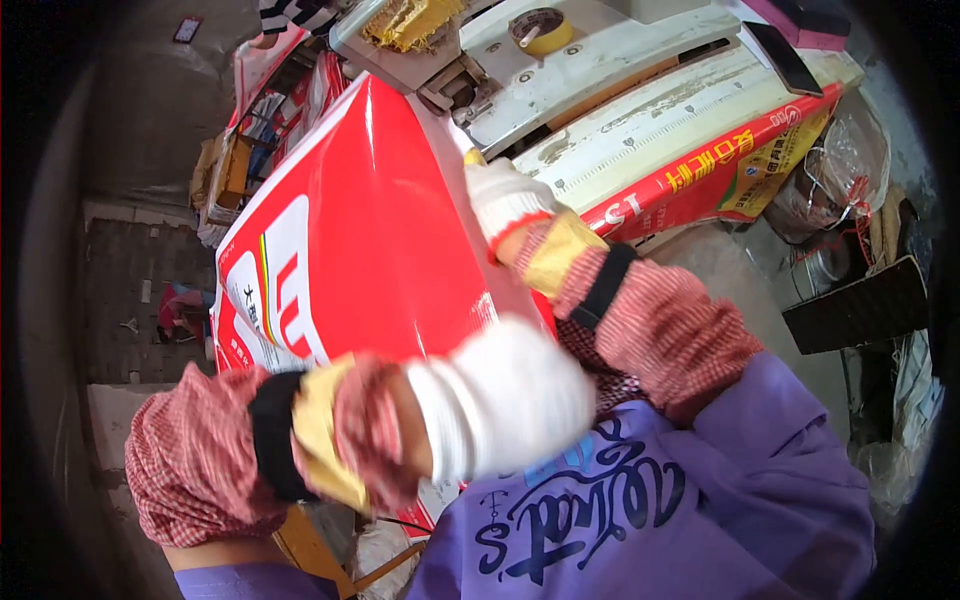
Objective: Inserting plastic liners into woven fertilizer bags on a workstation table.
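Observation:
A large red and white printed plastic sack (400,230) spreads in front of me, its upper end reaching a grey machine (510,85). My right hand (508,198), in a white knitted glove with a yellow fingertip, is at the sack's right edge, just below the machine. Its fingers are mostly hidden, so any grip cannot be made out. Nearer my body, my left hand (510,395), gloved in white as well, is smeared by motion over the sack's lower edge. What it holds, if anything, does not show.
On the machine lie a roll of yellow tape (541,32) and a yellow sponge-like piece (412,22). A phone (783,58) rests at the far right of the worktop. Another red and yellow printed sack (700,178) hangs along its front. Piled bags (285,125) stand at the far left.

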A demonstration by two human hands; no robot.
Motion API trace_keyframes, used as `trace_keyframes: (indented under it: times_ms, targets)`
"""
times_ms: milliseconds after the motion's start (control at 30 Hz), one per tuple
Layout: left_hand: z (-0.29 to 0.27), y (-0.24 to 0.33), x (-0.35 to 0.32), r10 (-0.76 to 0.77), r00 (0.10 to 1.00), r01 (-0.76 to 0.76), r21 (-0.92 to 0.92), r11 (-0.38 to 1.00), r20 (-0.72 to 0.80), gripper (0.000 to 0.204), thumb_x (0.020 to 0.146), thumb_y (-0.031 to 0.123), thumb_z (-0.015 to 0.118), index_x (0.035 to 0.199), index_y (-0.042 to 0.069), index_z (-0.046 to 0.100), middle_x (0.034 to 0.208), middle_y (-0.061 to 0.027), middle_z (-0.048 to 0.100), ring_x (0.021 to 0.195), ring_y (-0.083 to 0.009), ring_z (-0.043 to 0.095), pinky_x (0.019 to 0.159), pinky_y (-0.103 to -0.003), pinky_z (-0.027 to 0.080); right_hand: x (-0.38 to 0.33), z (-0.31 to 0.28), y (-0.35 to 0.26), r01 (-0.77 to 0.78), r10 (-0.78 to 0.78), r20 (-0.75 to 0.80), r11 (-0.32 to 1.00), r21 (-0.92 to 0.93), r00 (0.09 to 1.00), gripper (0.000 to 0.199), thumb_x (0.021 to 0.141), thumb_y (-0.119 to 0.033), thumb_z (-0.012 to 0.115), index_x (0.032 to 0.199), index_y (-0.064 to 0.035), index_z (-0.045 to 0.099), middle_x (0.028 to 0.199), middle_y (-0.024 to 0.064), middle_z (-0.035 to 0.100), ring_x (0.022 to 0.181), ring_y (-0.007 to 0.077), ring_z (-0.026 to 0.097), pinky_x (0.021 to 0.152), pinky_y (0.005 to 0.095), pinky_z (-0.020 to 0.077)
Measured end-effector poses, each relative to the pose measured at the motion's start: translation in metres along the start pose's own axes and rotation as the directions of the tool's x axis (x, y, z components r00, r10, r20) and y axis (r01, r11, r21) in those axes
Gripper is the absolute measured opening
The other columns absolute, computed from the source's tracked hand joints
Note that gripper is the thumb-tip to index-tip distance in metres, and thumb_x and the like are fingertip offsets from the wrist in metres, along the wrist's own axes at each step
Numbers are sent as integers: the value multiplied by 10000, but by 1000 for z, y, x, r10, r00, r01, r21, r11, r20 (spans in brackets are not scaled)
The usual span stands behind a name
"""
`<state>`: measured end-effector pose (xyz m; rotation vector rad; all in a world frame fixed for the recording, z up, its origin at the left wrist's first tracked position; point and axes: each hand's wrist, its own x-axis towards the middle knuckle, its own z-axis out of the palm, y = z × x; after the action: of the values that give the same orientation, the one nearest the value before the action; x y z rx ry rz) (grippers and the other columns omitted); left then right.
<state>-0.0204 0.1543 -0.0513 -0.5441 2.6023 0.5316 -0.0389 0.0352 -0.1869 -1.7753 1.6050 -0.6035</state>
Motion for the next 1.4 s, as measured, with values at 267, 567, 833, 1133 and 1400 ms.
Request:
trace_keyframes:
  times_ms: [267, 567, 833, 1133, 1400]
  targets:
    - [-63, -89, -9, -614, 635, 380, 502, 776, 469, 235, 739, 326, 644, 776, 105, 713, 706, -96, 663, 695, -299, 650, 651, -413, 511, 15, -5, -9, 494, -487, 110, 804, -330, 867, 287, 883, -205, 490, 1056, -14, 617, 867, 177, 685, 798, 330, 682, 654, 425, 551]
    - [-133, -52, -80, -742, 666, 248, 916, 317, 76, 161, 623, 310, 710, 612, 153, 675, 652, -30, 628, 762, -215, 581, 785, -376, 401, 29, 7, -6, 466, -500, -55, 836, -289, 864, 223, 862, -132, 486, 942, -2, 648, 790, 182, 674, 712, 319, 675, 604, 425, 538]
    - [-120, -81, -52, -571, 821, 568, 81, 819, 23, 247, 635, 199, 765, 737, 28, 619, 801, -74, 601, 892, -276, 601, 937, -349, 443, 76, 23, 8, 466, -483, 73, 777, -423, 872, 222, 761, -169, 591, 909, -44, 700, 807, 151, 688, 733, 313, 681, 648, 386, 546]
    - [-125, -103, -22, -372, 479, 816, -247, 522, 795, 427, 827, 235, 713, 1198, 45, 617, 669, 39, 571, 593, -43, 509, 533, -215, 388, 94, -13, 23, 523, -497, 368, 852, 34, 786, 463, 725, -184, 591, 1141, 19, 578, 960, 229, 658, 869, 356, 648, 735, 407, 507]
    - [-130, -108, -30, -417, 609, 625, -84, 776, 674, 499, 862, 263, 663, 1301, 78, 517, 813, -33, 626, 760, -131, 595, 712, -266, 482, 81, -37, 26, 316, -426, 429, 898, 305, 797, 558, 752, -86, 590, 1288, 26, 484, 954, 191, 665, 805, 254, 654, 685, 361, 512]
